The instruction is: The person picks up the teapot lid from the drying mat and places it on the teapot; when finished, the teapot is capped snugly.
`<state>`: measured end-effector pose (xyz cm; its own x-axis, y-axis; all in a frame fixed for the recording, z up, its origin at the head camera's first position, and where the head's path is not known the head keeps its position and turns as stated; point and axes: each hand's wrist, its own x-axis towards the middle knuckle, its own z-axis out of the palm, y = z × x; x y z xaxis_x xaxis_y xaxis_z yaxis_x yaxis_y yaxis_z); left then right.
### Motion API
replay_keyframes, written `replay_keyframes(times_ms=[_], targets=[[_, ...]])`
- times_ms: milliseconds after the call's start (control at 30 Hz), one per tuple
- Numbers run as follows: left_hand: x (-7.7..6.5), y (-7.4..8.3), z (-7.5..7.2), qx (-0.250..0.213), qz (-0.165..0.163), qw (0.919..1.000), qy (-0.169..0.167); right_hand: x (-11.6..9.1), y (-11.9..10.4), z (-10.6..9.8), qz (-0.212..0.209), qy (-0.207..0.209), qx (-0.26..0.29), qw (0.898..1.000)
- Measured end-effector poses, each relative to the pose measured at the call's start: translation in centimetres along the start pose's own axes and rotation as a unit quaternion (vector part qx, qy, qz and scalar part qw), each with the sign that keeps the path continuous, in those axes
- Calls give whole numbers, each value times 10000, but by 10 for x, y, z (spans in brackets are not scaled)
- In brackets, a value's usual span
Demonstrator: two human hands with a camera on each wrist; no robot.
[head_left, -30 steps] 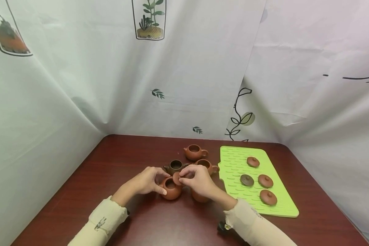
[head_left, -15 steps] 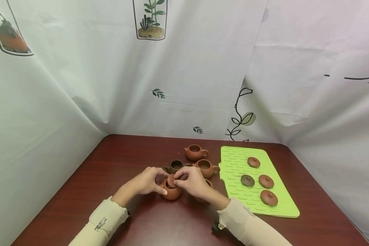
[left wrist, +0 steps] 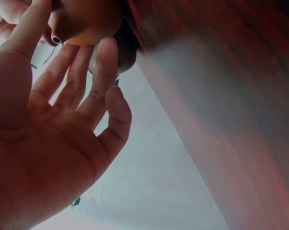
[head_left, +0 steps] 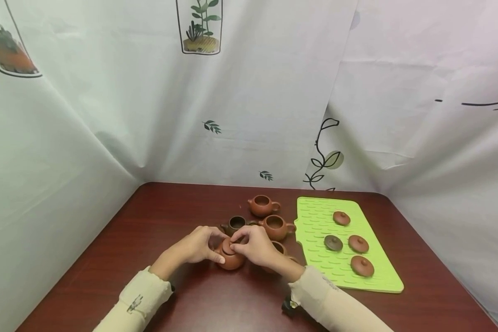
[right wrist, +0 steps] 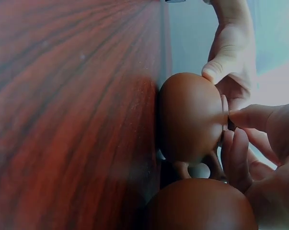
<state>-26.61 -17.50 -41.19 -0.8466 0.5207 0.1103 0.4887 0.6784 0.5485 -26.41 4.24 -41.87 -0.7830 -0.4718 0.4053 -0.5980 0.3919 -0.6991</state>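
In the head view, a reddish-brown clay teapot stands on the table before the person. My left hand holds it from the left, thumb at the near side and fingers at the far side. The spout points toward that hand's palm in the left wrist view. My right hand pinches the knob of a matching lid between thumb and fingers. The right wrist view has the lid's edge right at the teapot's mouth. The handle lies on the side away from the left hand.
Lidless brown teapots and a dark one stand close behind and right, one partly hidden by the right hand. A light green mat at right bears several lids, including a dark lid. White cloth hangs around the table.
My right hand has moved left with the lid, from a tilted hold beside the opening to over the teapot's mouth, covering it. My left hand has stayed on the teapot.
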Motion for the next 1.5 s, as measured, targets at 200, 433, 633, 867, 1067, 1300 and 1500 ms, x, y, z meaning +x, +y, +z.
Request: replay_keyframes(times_ms=[200,433,633,867,1067,1300,1500], targets=[[0,-1,1,-55,21,10000,-24,1,2,2,37,-67,-41,10000],[0,-1,0,-95,-36,9999,-52,2,0,2,104,-149,-112,9998],[0,-2,1,-145,-47,9999,-66,1,0,2,96,-130,-171,9997],[1,-1,0,-131,-3,9999,-85,1,1,0,15,-95,-170,9998],[1,3,-1,190,118,9997,-65,0,3,-2,50,-223,-94,9997],[2,11,-3,605,-199,9977,-226,-8,5,-15,-27,-136,-140,9998],[2,19,-4,1065,-369,9934,-215,-24,7,-42,-374,277,-177,9988]])
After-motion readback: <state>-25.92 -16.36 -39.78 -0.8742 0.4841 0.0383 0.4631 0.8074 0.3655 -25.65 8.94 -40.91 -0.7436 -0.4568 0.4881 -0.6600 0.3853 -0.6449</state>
